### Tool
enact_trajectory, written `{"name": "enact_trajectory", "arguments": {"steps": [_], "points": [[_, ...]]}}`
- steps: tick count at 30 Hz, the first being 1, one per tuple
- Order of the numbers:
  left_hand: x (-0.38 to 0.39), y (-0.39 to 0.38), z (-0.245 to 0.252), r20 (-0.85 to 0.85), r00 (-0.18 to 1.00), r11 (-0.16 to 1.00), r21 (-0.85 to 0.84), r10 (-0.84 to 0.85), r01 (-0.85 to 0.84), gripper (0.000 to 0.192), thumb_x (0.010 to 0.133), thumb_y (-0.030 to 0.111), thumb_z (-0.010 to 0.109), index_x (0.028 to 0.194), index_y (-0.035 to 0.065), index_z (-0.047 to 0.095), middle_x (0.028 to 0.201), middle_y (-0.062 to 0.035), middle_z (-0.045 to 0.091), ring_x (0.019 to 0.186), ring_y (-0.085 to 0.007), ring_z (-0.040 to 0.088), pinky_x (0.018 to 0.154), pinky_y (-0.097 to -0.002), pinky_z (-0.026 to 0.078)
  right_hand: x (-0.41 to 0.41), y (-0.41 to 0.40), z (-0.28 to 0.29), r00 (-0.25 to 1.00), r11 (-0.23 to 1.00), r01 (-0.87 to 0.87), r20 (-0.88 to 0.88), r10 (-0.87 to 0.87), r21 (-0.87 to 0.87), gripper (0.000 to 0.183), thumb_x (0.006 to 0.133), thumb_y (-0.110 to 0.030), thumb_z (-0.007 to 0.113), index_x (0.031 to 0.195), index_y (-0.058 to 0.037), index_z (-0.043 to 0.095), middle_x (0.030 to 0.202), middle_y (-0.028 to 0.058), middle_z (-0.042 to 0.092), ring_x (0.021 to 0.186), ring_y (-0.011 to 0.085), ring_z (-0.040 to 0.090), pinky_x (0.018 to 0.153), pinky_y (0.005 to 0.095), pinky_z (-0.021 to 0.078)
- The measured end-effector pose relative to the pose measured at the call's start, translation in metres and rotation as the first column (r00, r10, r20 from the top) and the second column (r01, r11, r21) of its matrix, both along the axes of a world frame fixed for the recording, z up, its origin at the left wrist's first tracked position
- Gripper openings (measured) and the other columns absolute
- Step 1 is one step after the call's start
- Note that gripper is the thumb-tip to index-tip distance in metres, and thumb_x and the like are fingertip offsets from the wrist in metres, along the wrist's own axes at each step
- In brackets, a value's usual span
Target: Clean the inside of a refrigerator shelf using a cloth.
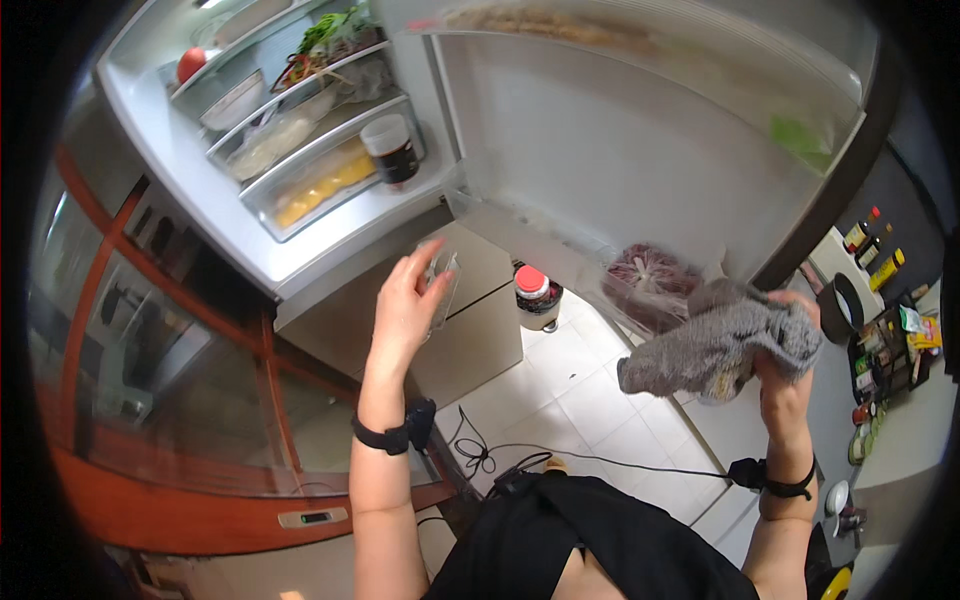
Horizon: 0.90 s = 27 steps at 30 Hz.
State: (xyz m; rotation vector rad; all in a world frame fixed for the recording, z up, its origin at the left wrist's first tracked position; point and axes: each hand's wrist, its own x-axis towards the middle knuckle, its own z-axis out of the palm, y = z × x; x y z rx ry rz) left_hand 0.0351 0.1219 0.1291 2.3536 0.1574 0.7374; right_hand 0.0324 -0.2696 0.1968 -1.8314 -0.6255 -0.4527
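My left hand [405, 296] is raised in front of the open refrigerator, below its compartment. Between its thumb and fingers is a clear plastic piece [448, 289]; its exact kind cannot be made out. In my right hand [784, 390] a bunched grey cloth [705, 349] hangs near the lower part of the open refrigerator door [600, 142]. Beside the cloth, a plastic bag of dark red food [645, 274] rests in the clear lower door bin [517, 225].
Shelves hold a bowl [234, 101], leafy greens [330, 37] and a dark-labelled jar [390, 154] beside a clear drawer [322, 187]. A bin with a red-lidded jar [532, 281] stands on the floor. A black cable [600, 454] runs to my right wrist. Bottles [870, 240] line the right counter.
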Motion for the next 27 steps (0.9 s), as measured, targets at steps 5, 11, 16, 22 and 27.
{"name": "enact_trajectory", "arguments": {"steps": [5, 11, 16, 22, 27], "points": [[0.052, 0.006, 0.029, 0.004, 1.000, 0.962, 0.274, 0.010, -0.011, 0.058, 0.074, 0.023, 0.069, 0.128, 0.0226, 0.048, 0.068, -0.0092, 0.051, 0.055, -0.0199, 0.041, 0.056, -0.0313, 0.041, 0.044, 0.044, 0.033, 0.998, 0.967, 0.038, -0.052, -0.026, 0.254, 0.049, 0.069, 0.000, 0.062, 0.115, -0.0050, 0.045, 0.113, 0.0053, 0.045, 0.105, 0.0177, 0.046, 0.090, 0.0285, 0.0380], [0.097, 0.014, 0.016, -0.127, 0.984, 0.907, 0.386, -0.128, 0.168, 0.052, 0.077, 0.031, 0.065, 0.125, 0.0213, 0.047, 0.064, -0.0122, 0.057, 0.060, -0.0297, 0.057, 0.056, -0.0384, 0.044, 0.126, 0.120, 0.049, 0.969, 0.924, 0.023, 0.235, 0.074, -0.382, 0.044, 0.069, 0.006, 0.056, 0.110, -0.0074, 0.050, 0.105, 0.0144, 0.057, 0.096, 0.0273, 0.056, 0.087, 0.0334, 0.0430], [0.113, 0.016, 0.011, -0.067, 0.964, 0.843, 0.474, -0.256, 0.256, 0.046, 0.079, 0.026, 0.062, 0.121, 0.0178, 0.045, 0.056, -0.0096, 0.057, 0.056, -0.0301, 0.059, 0.047, -0.0384, 0.046, 0.206, 0.142, 0.015, 0.954, 0.422, -0.137, -0.234, -0.186, -0.896, 0.048, 0.067, -0.006, 0.061, 0.114, -0.0050, 0.052, 0.107, 0.0165, 0.060, 0.100, 0.0336, 0.055, 0.082, 0.0375, 0.0443], [0.141, 0.019, -0.010, -0.020, 0.925, 0.865, 0.348, -0.379, 0.362, 0.032, 0.084, 0.027, 0.057, 0.111, 0.0136, 0.046, 0.054, -0.0100, 0.056, 0.050, -0.0282, 0.059, 0.042, -0.0386, 0.044, 0.238, 0.156, 0.002, 0.807, 0.211, -0.336, -0.396, -0.437, -0.918, 0.059, 0.061, -0.025, 0.069, 0.111, 0.0008, 0.054, 0.103, 0.0203, 0.060, 0.096, 0.0319, 0.057, 0.080, 0.0401, 0.0447], [0.152, 0.006, -0.021, 0.019, 0.927, 0.884, 0.309, -0.374, 0.350, 0.022, 0.087, 0.027, 0.054, 0.100, 0.0126, 0.044, 0.050, -0.0091, 0.055, 0.047, -0.0295, 0.057, 0.039, -0.0392, 0.044, 0.259, 0.208, -0.011, 0.758, 0.495, -0.387, -0.574, -0.310, -0.778, 0.054, 0.060, -0.024, 0.072, 0.106, -0.0027, 0.055, 0.087, 0.0185, 0.062, 0.071, 0.0303, 0.060, 0.057, 0.0379, 0.0479]]}}
